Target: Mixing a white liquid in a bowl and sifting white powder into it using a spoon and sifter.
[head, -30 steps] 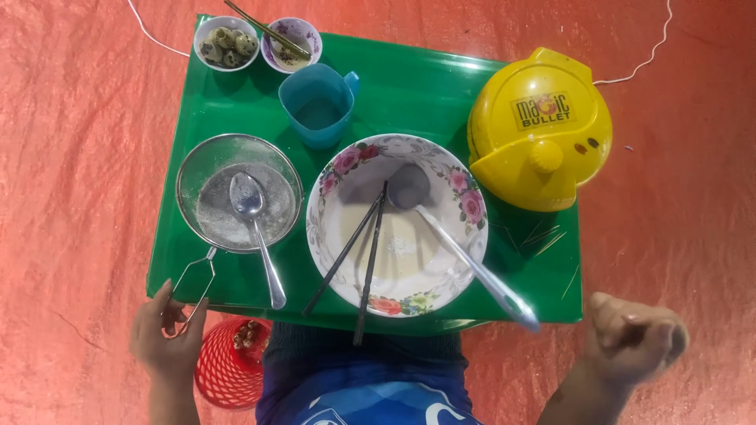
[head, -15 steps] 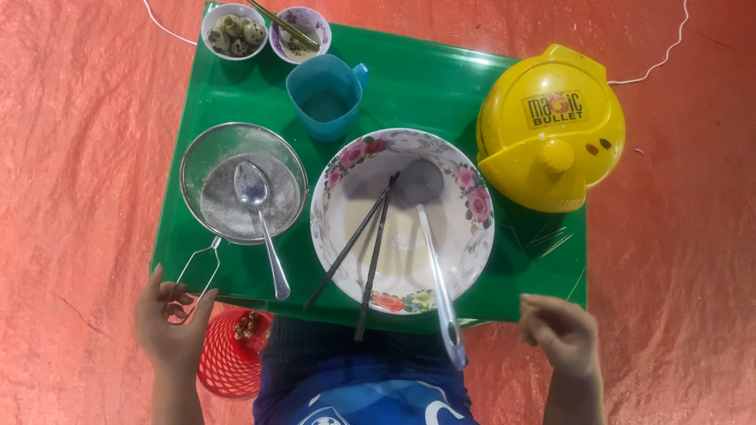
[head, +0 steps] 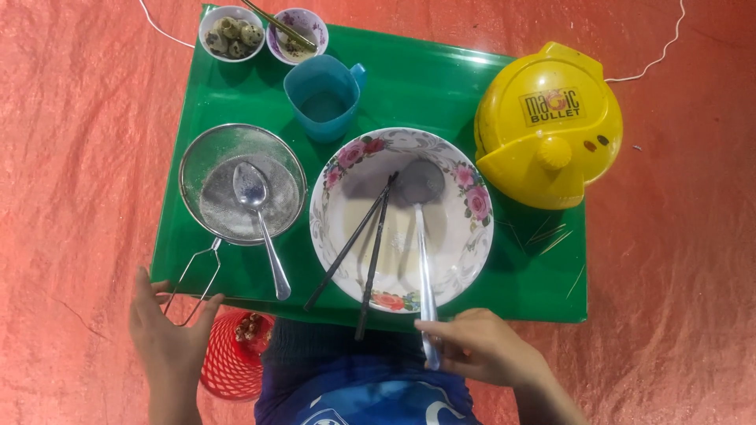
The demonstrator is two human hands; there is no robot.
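- Seen from my remote feed off the head camera: a green tray point(head: 441, 86) lies on an orange-red mat point(head: 71, 157), with the person's own body at the near edge.
- The right hand point(head: 488, 350) sits at the tray's near edge, its fingers pinched round the handle end of a long metal ladle point(head: 424, 267); the ladle's bowl rests in the far half of a flowered bowl point(head: 402, 220), its handle running out over the near rim.
- Two dark chopsticks point(head: 362, 244) lie slanted in the same flowered bowl, their tips beside the ladle's bowl and their near ends jutting over the rim.
- The left hand point(head: 169, 338) is open, fingers spread, at the tray's near-left corner, just beside the wire handle of a metal sieve point(head: 242, 182); I cannot tell whether it touches the wire.
- A metal spoon point(head: 260, 220) lies in the sieve, its handle pointing toward the person.
- A red mesh basket point(head: 232, 366) sits on the mat below the tray, between the left hand and the person's body, with small round items inside.
- A blue cup point(head: 323, 98) stands beyond the flowered bowl; two small bowls point(head: 260, 33) sit at the far-left corner, one holding speckled eggs.
- A yellow domed appliance point(head: 547, 126) stands on the tray's right side, a white cord point(head: 654, 59) trailing off behind it.
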